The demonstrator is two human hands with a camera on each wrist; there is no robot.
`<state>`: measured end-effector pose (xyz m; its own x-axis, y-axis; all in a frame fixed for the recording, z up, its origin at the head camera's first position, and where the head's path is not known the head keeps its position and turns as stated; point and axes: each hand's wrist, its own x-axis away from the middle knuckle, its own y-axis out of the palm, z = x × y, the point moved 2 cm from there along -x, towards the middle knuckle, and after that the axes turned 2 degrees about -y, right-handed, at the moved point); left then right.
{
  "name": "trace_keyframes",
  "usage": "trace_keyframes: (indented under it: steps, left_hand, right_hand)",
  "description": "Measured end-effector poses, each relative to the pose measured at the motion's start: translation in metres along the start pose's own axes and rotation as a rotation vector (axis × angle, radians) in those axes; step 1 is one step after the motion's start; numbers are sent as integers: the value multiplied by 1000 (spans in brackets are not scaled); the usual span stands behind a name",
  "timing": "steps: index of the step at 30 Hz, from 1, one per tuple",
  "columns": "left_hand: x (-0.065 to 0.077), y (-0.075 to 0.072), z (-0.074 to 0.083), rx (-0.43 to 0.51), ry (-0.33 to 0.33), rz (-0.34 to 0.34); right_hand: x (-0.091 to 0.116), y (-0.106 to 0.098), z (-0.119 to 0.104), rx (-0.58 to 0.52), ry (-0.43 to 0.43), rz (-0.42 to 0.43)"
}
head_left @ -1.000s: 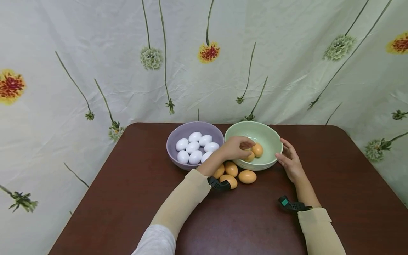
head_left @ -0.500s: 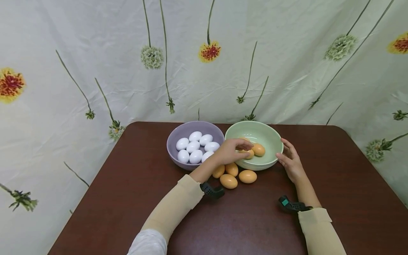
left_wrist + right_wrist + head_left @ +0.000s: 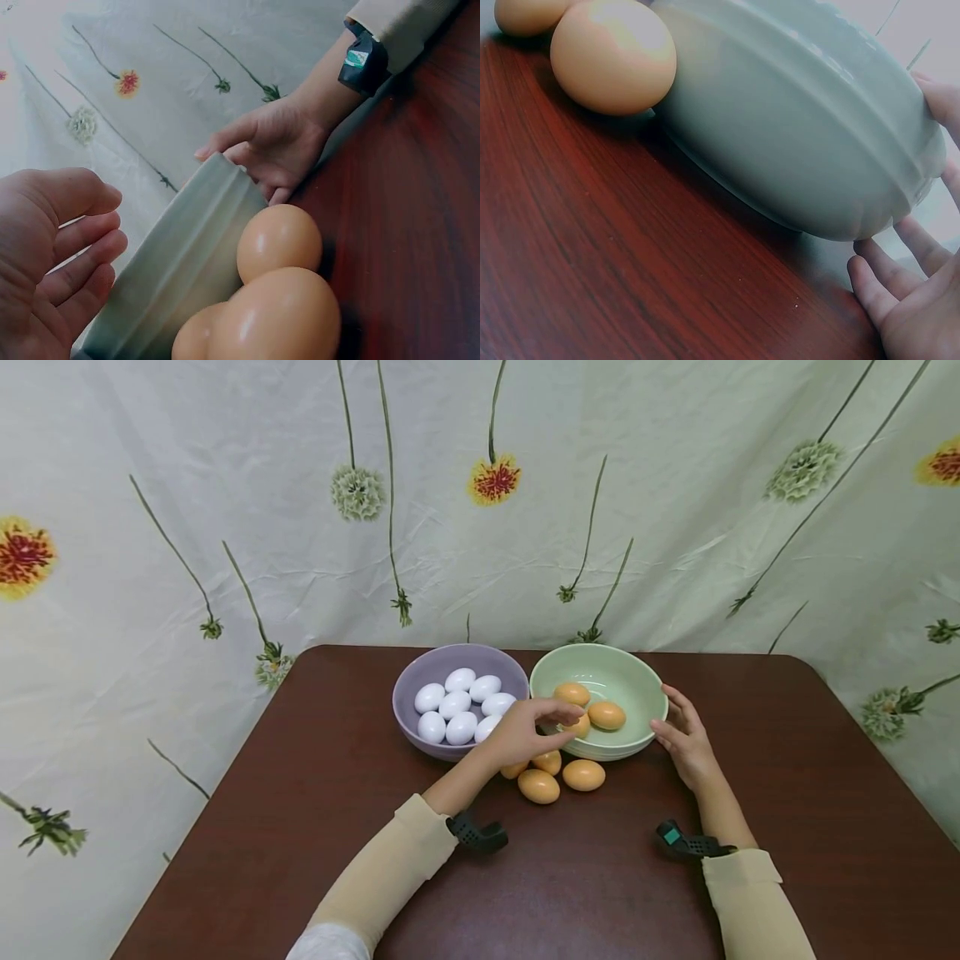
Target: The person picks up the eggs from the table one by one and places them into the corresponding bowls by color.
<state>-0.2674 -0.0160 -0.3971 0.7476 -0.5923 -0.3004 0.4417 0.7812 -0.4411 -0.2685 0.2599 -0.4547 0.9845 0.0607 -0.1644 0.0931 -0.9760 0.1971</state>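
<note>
In the head view my left hand (image 3: 528,729) hovers over the near left rim of a pale green bowl (image 3: 633,689), its fingers loosely bent with nothing between them. Three brown eggs (image 3: 607,716) lie inside that bowl. My right hand (image 3: 684,739) rests its spread fingers against the bowl's right side; the right wrist view shows the fingertips (image 3: 866,274) at the outer wall. Several more brown eggs (image 3: 538,787) sit on the table just in front, partly covered by my left hand. The left wrist view shows these eggs (image 3: 281,319) beside the bowl's wall.
A purple bowl (image 3: 408,714) holding several white eggs (image 3: 461,727) stands directly left of the green one. Both are near the back edge of the dark red-brown table (image 3: 300,827). Behind hangs a pale cloth (image 3: 262,452) with printed flowers.
My left hand has drawn back toward the lower left from inside the green bowl, leaving the brown eggs there. One egg has shifted slightly in it. My right hand has stayed put.
</note>
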Motion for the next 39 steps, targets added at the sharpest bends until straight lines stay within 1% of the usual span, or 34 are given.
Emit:
trace_keyframes:
  steps: [3,5,12,13,19,20,24,26,28,30,35,39]
  left_hand:
    - [8,0,1,25,0,2]
    - [13,0,1,24,-2,1]
    - [28,3,-3,-52,16,-7]
    - [31,2,2,-61,11,-15]
    - [43,4,-3,-124,10,-32]
    - [44,5,-10,-128,19,-29]
    - [50,7,-12,-105,28,-45]
    - [53,7,-13,-109,28,-46]
    - [56,7,-14,-132,29,-43]
    - [58,6,-14,-184,34,-36]
    - [62,7,-14,-287,70,-42]
    - [65,8,-14,-324,85,-55]
  right_hand:
    - [0,0,0,8,-7,-6]
    - [1,0,0,14,-11,-10]
    - [1,0,0,12,-10,-9]
    - [1,0,1,13,-9,-8]
    - [1,0,1,7,-5,-2]
    - [1,0,1,6,-5,-2]
    - [1,0,0,4,-5,-5]
    - [1,0,0,8,-3,-5]
    - [1,0,0,11,-1,-6]
    - [0,0,0,11,0,-7]
    - [0,0,0,5,0,-7]
    - [1,0,0,-2,-1,-5]
